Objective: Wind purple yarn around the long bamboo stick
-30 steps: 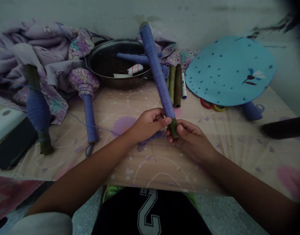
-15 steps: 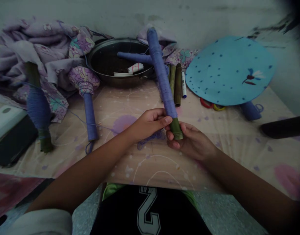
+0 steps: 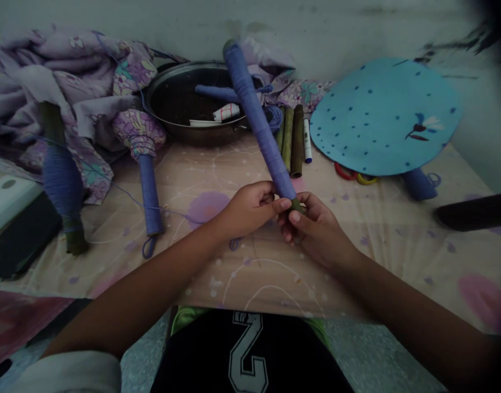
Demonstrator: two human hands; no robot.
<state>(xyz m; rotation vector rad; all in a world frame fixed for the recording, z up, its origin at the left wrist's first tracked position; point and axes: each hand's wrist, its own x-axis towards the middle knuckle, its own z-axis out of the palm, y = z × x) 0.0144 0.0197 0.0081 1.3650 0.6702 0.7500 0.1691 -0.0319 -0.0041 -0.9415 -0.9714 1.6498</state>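
A long green stick (image 3: 258, 123), bamboo-like and wound with purple-blue yarn along most of its length, leans up and to the left above the table. Its bare green lower end sits between my two hands. My left hand (image 3: 258, 210) pinches the wrapped part near that end, thumb on top. Closed around the green end itself is my right hand (image 3: 320, 224), its thumb lying along the front and some fingers hidden beneath. A loose loop of purple yarn (image 3: 234, 243) lies on the table under my left wrist.
A dark pan (image 3: 168, 128) stands at the back, near bare green tubes (image 3: 298, 144) and a marker (image 3: 307, 142). To the right are a blue dotted fan-shaped sheet (image 3: 381, 120) and red-and-yellow scissors handles (image 3: 344, 172). Leftward lie yarn-wound sticks (image 3: 150, 191), floral cloth (image 3: 78, 76) and a phone (image 3: 25, 234).
The stick's top has swung to the left. My right hand's thumb has come over onto the green end, which it now covers more.
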